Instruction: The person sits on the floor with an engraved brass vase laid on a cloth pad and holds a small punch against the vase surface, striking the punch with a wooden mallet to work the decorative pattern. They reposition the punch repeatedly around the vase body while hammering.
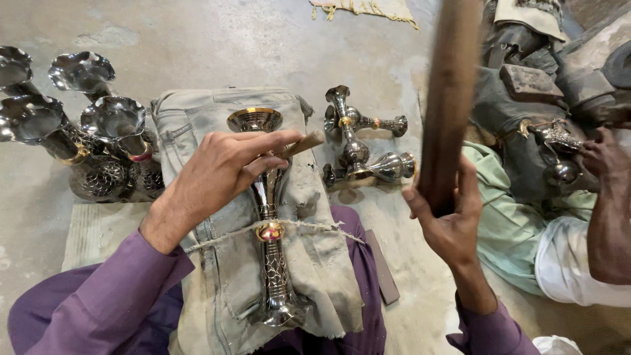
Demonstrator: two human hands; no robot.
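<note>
Left hand [217, 174] pinching punch [303, 143] on lengthwise vase [269, 217]; my right hand [447, 217] gripping raised stick [450, 98], farther right.

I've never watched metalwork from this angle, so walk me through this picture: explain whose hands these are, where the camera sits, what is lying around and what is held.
There is one picture, taken by a camera on the worker's head, looking down at their own lap and hands. The purple sleeves are theirs.

The left hand holds a small wooden-handled tool against a tall metal vase. The vase lies on a grey padded cloth over the lap, tied down with a string. The right hand grips a thick wooden stick, raised and blurred.

On the concrete floor, similar vases stand at the left and a few lie ahead. At the right edge, another person's hand touches a metal piece.
</note>
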